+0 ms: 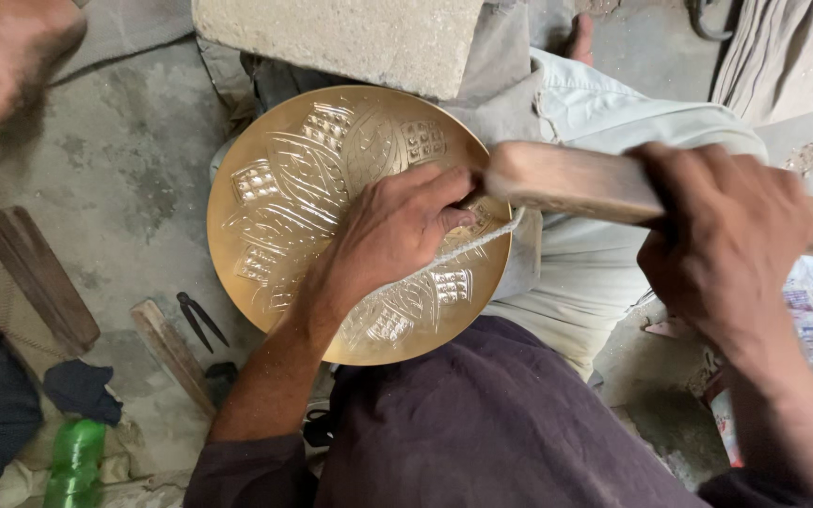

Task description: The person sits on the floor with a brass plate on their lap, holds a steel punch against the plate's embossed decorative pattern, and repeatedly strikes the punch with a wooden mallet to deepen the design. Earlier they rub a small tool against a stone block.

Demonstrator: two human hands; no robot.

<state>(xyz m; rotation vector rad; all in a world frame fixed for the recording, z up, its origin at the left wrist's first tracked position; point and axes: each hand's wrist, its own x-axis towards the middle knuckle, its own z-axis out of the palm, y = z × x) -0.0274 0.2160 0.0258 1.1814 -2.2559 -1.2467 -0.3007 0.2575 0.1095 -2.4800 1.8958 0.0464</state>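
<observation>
A round brass plate with engraved leaf and grid patterns rests tilted against my lap. My left hand lies on the plate's right half, fingers closed around a small chisel whose tip is hidden under them. My right hand is closed around the handle of a wooden mallet, whose head hovers just above my left hand's fingers.
A grey stone block stands behind the plate. On the concrete floor at left lie wooden sticks, black pincers, a dark cloth and a green bottle. Another person's hand shows at top left.
</observation>
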